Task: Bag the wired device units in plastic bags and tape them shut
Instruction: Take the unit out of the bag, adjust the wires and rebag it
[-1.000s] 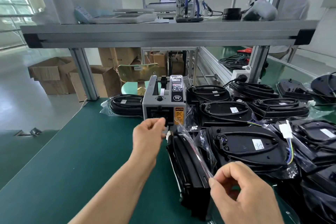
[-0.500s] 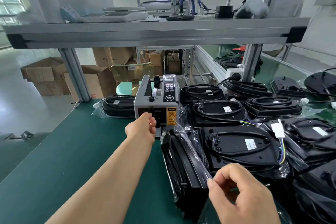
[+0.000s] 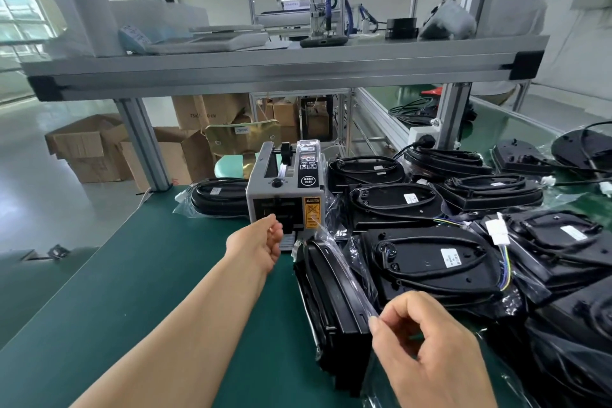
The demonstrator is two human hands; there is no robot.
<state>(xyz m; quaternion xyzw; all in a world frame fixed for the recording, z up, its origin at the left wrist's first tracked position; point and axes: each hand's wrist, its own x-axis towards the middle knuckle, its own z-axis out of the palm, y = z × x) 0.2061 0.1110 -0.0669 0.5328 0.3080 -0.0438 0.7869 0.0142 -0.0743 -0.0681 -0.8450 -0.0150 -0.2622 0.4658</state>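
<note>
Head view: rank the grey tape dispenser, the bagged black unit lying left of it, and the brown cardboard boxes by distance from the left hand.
From the left hand:
1. Grey tape dispenser, directly ahead, at the fingertips.
2. Bagged black unit, ahead-left, beside the dispenser.
3. Brown cardboard boxes, far left, on the floor.

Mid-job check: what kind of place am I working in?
Most likely a factory packing line: an automatic tape dispenser on a green bench, rows of bagged black wired units, and cardboard boxes behind.
</note>
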